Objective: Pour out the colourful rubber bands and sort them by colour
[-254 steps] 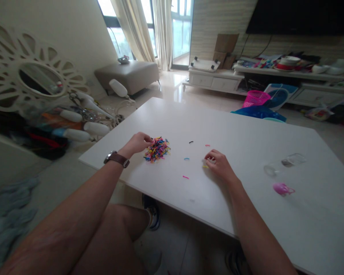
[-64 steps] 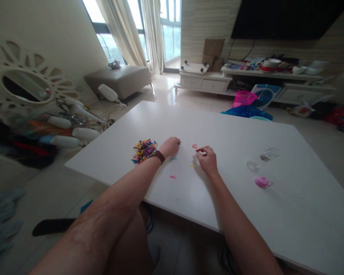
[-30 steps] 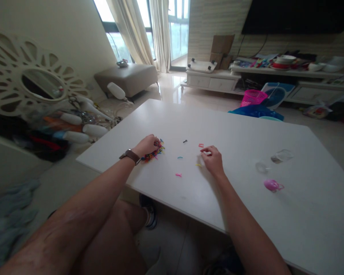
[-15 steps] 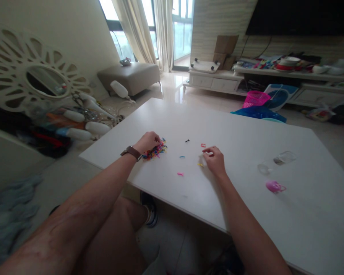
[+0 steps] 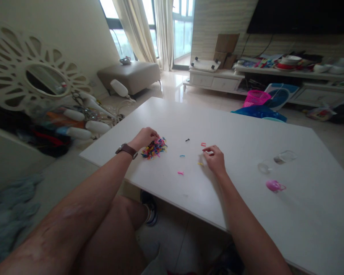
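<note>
My left hand (image 5: 145, 138), with a watch at its wrist, has its fingers bent together at the upper edge of a heap of small, thin multicoloured pieces (image 5: 154, 148). Whatever its fingertips grip is too small to make out. On the right, my right hand (image 5: 215, 159) rests over the table with thumb and fingers drawn together; anything between them cannot be made out. Close to it lie red pieces (image 5: 203, 144) and a yellow piece (image 5: 200, 164). Between the hands are a black piece (image 5: 187, 139), a blue piece (image 5: 182, 156) and a pink piece (image 5: 180, 173).
The white table (image 5: 240, 137) spans the middle. A clear jar (image 5: 285, 157), a clear round lid (image 5: 264, 168) and a small pink container with a loop (image 5: 275, 186) lie to the right. Beyond the table stands a pink basket (image 5: 257, 99); lamp parts (image 5: 97, 127) crowd the left.
My left hand has shifted slightly up and left, uncovering more of the heap. My right hand stays almost where it was.
</note>
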`<state>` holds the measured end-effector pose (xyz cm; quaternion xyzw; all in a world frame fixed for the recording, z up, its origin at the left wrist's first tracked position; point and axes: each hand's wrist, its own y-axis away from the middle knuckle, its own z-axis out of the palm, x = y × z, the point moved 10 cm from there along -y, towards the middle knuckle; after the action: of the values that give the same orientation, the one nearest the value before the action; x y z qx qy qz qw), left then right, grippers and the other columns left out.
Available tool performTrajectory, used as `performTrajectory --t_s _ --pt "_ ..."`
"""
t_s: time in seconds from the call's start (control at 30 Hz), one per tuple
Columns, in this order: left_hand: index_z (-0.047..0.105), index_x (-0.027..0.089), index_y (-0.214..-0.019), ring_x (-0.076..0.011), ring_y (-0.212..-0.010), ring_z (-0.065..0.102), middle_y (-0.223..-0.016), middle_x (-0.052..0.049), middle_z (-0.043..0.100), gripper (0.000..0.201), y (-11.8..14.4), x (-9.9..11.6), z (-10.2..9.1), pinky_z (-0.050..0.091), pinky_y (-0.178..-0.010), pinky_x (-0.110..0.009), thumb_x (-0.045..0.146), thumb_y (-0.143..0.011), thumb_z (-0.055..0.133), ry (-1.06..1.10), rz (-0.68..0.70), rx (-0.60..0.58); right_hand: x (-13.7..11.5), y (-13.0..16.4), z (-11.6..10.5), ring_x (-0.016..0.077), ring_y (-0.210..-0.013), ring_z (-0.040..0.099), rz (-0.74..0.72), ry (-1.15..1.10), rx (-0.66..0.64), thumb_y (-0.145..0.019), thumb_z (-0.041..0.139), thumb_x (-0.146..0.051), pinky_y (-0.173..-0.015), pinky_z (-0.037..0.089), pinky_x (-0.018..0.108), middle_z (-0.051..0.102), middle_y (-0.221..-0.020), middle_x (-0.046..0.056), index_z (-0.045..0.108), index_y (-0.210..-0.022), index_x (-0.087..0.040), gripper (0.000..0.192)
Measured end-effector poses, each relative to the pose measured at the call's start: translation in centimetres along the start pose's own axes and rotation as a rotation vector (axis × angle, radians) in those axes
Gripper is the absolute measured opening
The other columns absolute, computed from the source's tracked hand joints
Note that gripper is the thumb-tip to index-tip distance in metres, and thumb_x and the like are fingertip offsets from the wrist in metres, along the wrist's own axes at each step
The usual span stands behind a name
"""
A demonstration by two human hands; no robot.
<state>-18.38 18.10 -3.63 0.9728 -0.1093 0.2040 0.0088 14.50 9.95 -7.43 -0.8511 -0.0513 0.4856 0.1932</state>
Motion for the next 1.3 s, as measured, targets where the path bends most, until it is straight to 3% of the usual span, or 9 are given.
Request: performTrajectory --t_s 0.43,0.67,1.1,1.3 --pt "0.079 0.014 -0.091 -0.0179 -0.075 0.067 -0.083 -0.009 0.077 0.027 0.4 -0.2 -1.5 0.051 -0.068 -0.025 0.031 -0.074 0.067 0.113 -0.048 0.055 0.1 0.0 0.2 0.0221 -0.086 0.063 0.001 -0.014 -0.005 -0.077 0.058 -0.027 -0.069 0.053 0.034 0.065 -0.090 0.006 0.070 -0.079 -0.020 0.015" --pt "0.078 0.012 -0.090 -0.0182 -0.074 0.069 -0.083 -0.009 0.077 0.026 0.4 0.0 -1.3 0.054 -0.071 -0.027 0.020 -0.067 0.071 0.172 -0.054 0.049 0.0 0.1 0.2 0.0222 -0.086 0.063 0.006 -0.017 -0.007 -0.078 0.058 -0.029 -0.069 0.053 0.034 0.066 -0.091 0.006 0.070 -0.079 -0.020 0.015" --pt "0.078 0.014 -0.083 -0.0168 -0.070 0.065 -0.077 -0.007 0.075 0.021 0.4 0.5 -1.4 0.051 -0.067 -0.026 0.029 -0.071 0.069 0.088 -0.019 0.058 0.1 0.0 0.5 0.0213 -0.083 0.063 0.002 -0.023 -0.022 -0.076 0.057 -0.027 -0.068 0.053 0.033 0.066 -0.089 0.006 0.070 -0.078 -0.020 0.015" --pt "0.078 0.015 -0.085 -0.0179 -0.074 0.067 -0.085 -0.007 0.076 0.022 0.4 0.2 -1.0 0.052 -0.068 -0.026 0.027 -0.071 0.067 0.108 -0.036 0.058 0.1 0.1 0.7 0.0204 -0.080 0.063 0.011 -0.030 -0.032 -0.076 0.057 -0.028 -0.068 0.053 0.033 0.066 -0.088 0.006 0.070 -0.077 -0.020 0.015"
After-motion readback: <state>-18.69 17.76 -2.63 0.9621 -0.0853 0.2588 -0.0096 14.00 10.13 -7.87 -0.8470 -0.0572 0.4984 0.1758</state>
